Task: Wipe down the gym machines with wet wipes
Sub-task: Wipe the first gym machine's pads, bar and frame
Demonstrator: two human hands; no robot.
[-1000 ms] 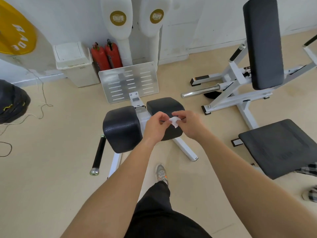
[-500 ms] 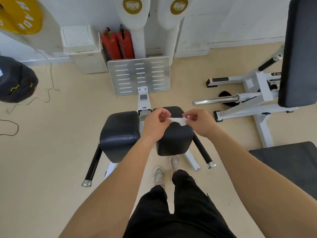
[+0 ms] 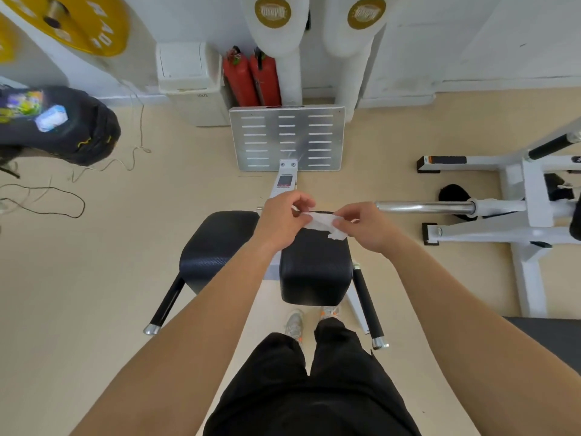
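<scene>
A white wet wipe (image 3: pixel 323 224) is stretched between my two hands above a low gym machine. My left hand (image 3: pixel 283 220) pinches its left end and my right hand (image 3: pixel 361 226) pinches its right end. Below them the machine has two black pads, a left pad (image 3: pixel 213 247) and a right pad (image 3: pixel 316 272), with black handles sticking out on both sides. Its white beam runs forward to a slotted metal footplate (image 3: pixel 286 138). The wipe hangs in the air, apart from the pads.
A white-framed bench machine (image 3: pixel 531 209) with a chrome bar (image 3: pixel 421 207) stands on the right. By the far wall are a white bin (image 3: pixel 188 80), two red extinguishers (image 3: pixel 251 78) and a yellow weight plate (image 3: pixel 85 20). A black bag (image 3: pixel 63 124) and cables lie at left.
I have stepped closer, so the padded machine now lies right under my hands. My hands have moved apart and the bunched wipe has been pulled out wider between them.
</scene>
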